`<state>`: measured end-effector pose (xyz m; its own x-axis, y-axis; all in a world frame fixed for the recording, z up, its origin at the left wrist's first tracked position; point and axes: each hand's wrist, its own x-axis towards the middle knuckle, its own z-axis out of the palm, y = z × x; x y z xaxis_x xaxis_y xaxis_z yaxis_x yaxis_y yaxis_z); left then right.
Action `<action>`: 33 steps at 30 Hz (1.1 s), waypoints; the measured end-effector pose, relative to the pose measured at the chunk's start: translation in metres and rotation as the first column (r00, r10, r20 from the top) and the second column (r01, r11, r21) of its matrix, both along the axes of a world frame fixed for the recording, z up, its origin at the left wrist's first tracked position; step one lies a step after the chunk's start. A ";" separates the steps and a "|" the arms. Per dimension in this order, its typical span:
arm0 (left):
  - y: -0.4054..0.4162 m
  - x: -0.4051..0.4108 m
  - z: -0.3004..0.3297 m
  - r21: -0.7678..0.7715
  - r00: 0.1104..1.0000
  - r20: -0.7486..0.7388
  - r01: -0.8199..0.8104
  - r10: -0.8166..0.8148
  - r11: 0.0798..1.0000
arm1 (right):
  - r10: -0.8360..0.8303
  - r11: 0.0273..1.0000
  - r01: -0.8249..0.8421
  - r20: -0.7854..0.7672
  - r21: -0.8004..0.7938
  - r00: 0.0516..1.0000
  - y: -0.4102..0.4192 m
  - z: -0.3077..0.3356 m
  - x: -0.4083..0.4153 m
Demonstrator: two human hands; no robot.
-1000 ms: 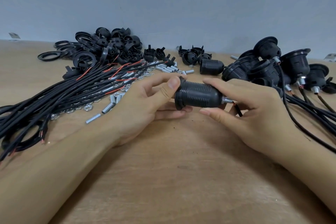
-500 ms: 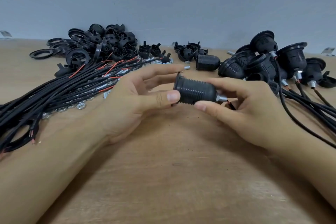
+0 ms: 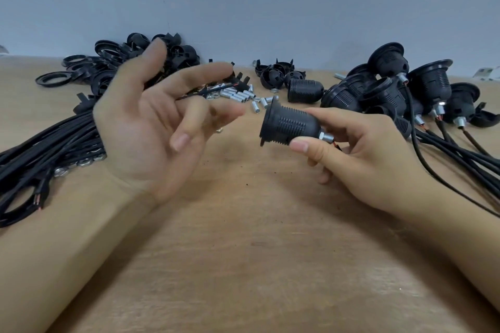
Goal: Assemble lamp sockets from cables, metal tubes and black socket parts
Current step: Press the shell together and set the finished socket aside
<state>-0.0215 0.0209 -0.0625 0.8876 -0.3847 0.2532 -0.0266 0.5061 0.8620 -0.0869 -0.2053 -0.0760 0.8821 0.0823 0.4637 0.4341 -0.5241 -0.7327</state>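
My right hand [image 3: 370,159] grips a black threaded lamp socket [image 3: 290,125] near its narrow end, thumb below and fingers above, above the wooden table [image 3: 243,251]. A short metal tube [image 3: 326,137] sticks out of that end, and a black cable [image 3: 438,178] runs from it off to the right. My left hand [image 3: 151,127] is lifted, palm up, fingers spread and loosely bent, holding nothing, a short gap left of the socket's wide rim.
A bundle of black cables [image 3: 54,143] lies at the left with nuts beside it. Black rings and caps [image 3: 113,62] are heaped at the back left. Loose metal tubes [image 3: 243,96] and socket parts [image 3: 281,73] lie at the centre back. Finished sockets [image 3: 400,89] are piled at the right.
My left hand let go of the socket's wide end and opened, rising up and to the left. The right hand keeps the socket, now tilted with its rim up-left.
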 end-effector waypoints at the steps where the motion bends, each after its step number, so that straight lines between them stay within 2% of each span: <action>1: 0.001 0.000 0.000 0.005 1.000 -0.006 -0.027 0.027 1.000 | 0.012 1.000 -0.012 -0.006 0.009 1.000 0.000 0.000 0.000; 8: -0.009 0.002 -0.010 0.307 1.000 0.007 -0.007 0.005 0.952 | 0.019 1.000 -0.020 -0.035 -0.019 0.999 0.000 -0.004 0.002; 17: -0.014 -0.003 -0.014 0.439 0.990 0.065 0.083 -0.124 0.895 | 0.011 0.995 -0.015 -0.036 -0.098 0.999 -0.002 -0.005 0.004; 20: -0.014 -0.004 -0.015 0.472 0.990 0.078 0.066 -0.116 0.879 | 0.022 0.996 -0.022 -0.001 -0.092 1.000 -0.002 -0.003 0.003; 23: -0.014 -0.004 -0.015 0.407 0.993 0.092 0.035 -0.079 0.913 | 0.020 0.996 -0.020 -0.005 -0.090 1.000 -0.001 -0.002 0.002; 26: -0.012 -0.002 -0.014 0.354 0.975 0.207 0.003 -0.081 0.935 | 0.012 0.995 -0.013 -0.014 -0.097 1.000 -0.001 -0.003 0.002; 28: -0.012 -0.002 -0.016 0.448 0.962 0.261 -0.046 -0.081 0.893 | 0.015 0.996 -0.016 -0.012 -0.093 1.000 -0.001 -0.003 0.001; 31: -0.014 -0.002 -0.022 0.629 0.938 0.345 -0.211 -0.026 0.748 | 0.018 0.996 -0.020 -0.020 -0.087 1.000 -0.001 -0.003 0.001; 33: -0.015 -0.001 -0.024 0.574 0.923 0.383 -0.264 0.031 0.775 | 0.020 0.995 -0.021 -0.017 -0.098 1.000 -0.001 -0.003 0.001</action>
<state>-0.0222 0.0057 -0.0870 0.8507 -0.4303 0.3019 -0.3983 -0.1532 0.9044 -0.0858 -0.2062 -0.0792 0.8871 0.1446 0.4383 0.4340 -0.5849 -0.6852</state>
